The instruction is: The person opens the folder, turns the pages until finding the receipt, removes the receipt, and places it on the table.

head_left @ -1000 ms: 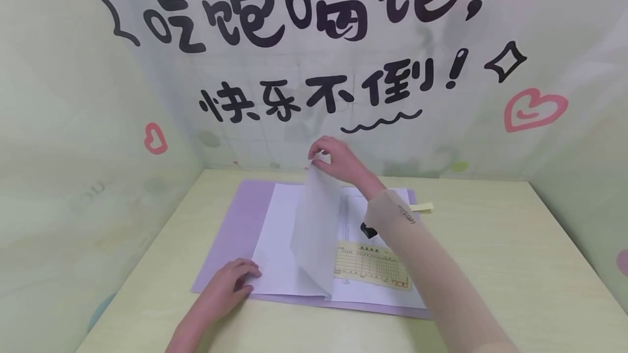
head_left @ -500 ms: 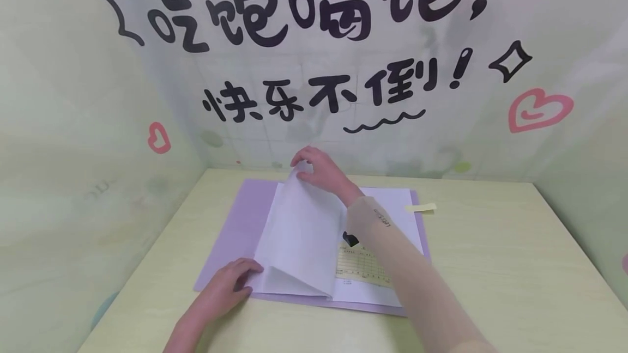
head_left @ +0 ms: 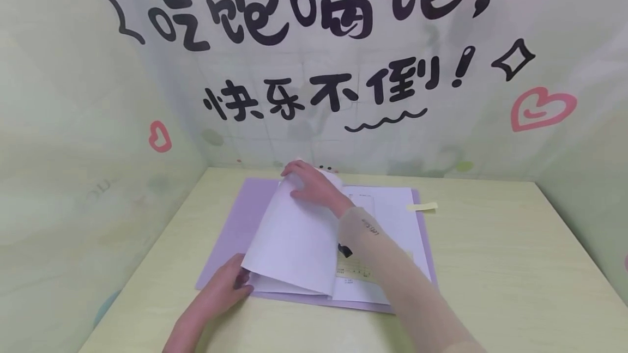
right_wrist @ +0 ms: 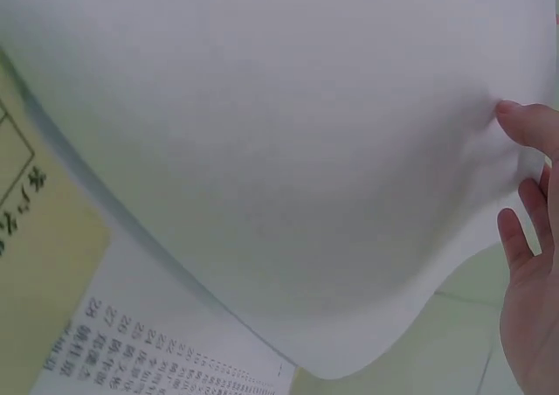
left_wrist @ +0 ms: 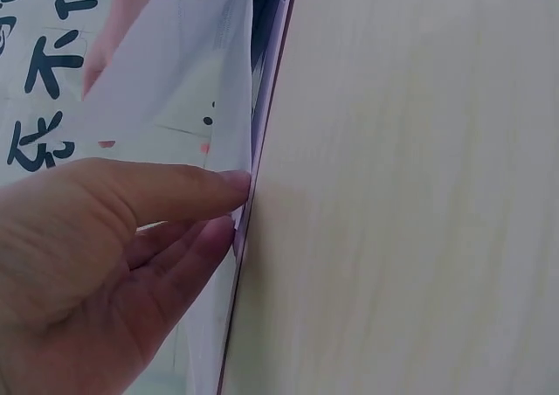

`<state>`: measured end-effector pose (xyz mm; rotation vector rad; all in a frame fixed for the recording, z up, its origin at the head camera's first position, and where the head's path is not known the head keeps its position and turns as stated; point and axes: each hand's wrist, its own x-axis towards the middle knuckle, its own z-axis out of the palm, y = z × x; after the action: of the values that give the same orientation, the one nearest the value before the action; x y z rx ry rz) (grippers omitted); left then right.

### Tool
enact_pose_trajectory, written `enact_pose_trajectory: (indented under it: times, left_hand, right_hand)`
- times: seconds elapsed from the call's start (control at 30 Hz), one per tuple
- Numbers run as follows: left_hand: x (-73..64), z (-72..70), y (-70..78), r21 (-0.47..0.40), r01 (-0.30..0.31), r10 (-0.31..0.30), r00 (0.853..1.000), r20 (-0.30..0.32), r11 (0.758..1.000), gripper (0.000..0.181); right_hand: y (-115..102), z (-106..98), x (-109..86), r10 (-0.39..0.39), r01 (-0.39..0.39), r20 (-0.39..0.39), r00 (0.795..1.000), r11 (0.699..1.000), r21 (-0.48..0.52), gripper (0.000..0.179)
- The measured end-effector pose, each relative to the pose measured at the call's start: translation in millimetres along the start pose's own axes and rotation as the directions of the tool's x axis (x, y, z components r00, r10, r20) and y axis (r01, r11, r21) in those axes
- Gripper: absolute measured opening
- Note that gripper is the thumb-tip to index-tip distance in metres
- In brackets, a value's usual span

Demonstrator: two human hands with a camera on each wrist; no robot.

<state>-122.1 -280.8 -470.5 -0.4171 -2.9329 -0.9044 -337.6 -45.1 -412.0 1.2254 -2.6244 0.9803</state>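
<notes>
A purple folder point(head_left: 241, 208) lies open on the table with white pages inside. Pinched near its upper edge by my right hand point(head_left: 314, 185), a white sheet point(head_left: 291, 244) curves over toward the left side. In the right wrist view the thumb point(right_wrist: 522, 126) lies against this sheet, the fingers at its other side. My left hand point(head_left: 223, 287) rests at the folder's lower left corner, partly under the sheet's lifted edge. Its thumb point(left_wrist: 210, 194) and fingertips touch the page edge. On the right-hand page lies a yellow printed form point(head_left: 345, 272), partly covered by my right sleeve point(head_left: 387, 266).
A pale yellow paper strip point(head_left: 423, 207) sticks out past the folder's right edge. The light wooden table point(head_left: 510, 266) extends to both sides. Behind stands a pale wall hanging point(head_left: 314, 140) with large black characters and pink hearts.
My right hand has carried the sheet leftward and down, from nearly upright to lying over the left-hand page. My left hand has stayed at the lower left corner, its fingers now partly covered.
</notes>
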Motion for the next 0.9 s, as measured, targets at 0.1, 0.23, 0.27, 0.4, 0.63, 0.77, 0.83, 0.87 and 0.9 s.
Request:
enact_pose_trajectory:
  times: [0.1, 0.23, 0.27, 0.4, 0.63, 0.77, 0.83, 0.87, 0.9]
  left_hand:
    - [0.5, 1.7, -0.9, -0.031, 0.011, -0.011, 1.000, -0.010, 0.999, 0.064]
    - [1.2, 3.5, -0.7, 0.011, -0.005, 0.005, 1.000, -0.021, 1.000, 0.070]
    - [1.4, 3.7, -0.5, 0.022, -0.008, 0.009, 1.000, -0.023, 1.000, 0.070]
    - [1.8, 4.3, 0.3, 0.012, 0.008, -0.008, 1.000, -0.019, 1.000, 0.072]
    - [1.8, 6.3, -0.7, -0.018, 0.018, -0.018, 1.000, -0.003, 1.000, 0.078]
    - [1.4, 7.6, -1.5, 0.060, -0.069, 0.072, 0.997, -0.039, 0.996, 0.070]
    - [1.5, 7.3, -1.2, 0.088, -0.092, 0.096, 0.995, -0.042, 0.992, 0.065]
    - [1.6, 6.9, -0.9, 0.098, -0.095, 0.099, 0.994, -0.038, 0.991, 0.063]
    - [1.7, 6.4, -0.4, 0.105, -0.093, 0.097, 0.995, -0.032, 0.990, 0.062]
  right_hand:
    - [0, 8, 1.2, -0.011, 0.011, 0.025, 1.000, 1.000, -0.029, 0.044]
    - [-5, 17, 1.5, 0.008, -0.002, 0.093, 0.996, 0.998, -0.058, 0.049]
    - [-6, 20, 1.4, 0.019, -0.011, 0.113, 0.993, 0.997, -0.075, 0.050]
    - [-9, 31, 0.0, 0.058, -0.036, 0.164, 0.985, 0.990, -0.134, 0.057]
    - [-10, 47, -4.8, 0.102, -0.063, 0.212, 0.972, 0.981, -0.183, 0.060]
    - [-11, 52, -5.9, 0.114, -0.063, 0.225, 0.968, 0.974, -0.219, 0.060]
    - [-11, 54, -6.1, 0.118, -0.064, 0.226, 0.967, 0.971, -0.232, 0.060]
    - [-11, 55, -6.2, 0.120, -0.064, 0.230, 0.966, 0.969, -0.238, 0.061]
    - [-12, 56, -6.3, 0.122, -0.063, 0.234, 0.964, 0.968, -0.244, 0.061]
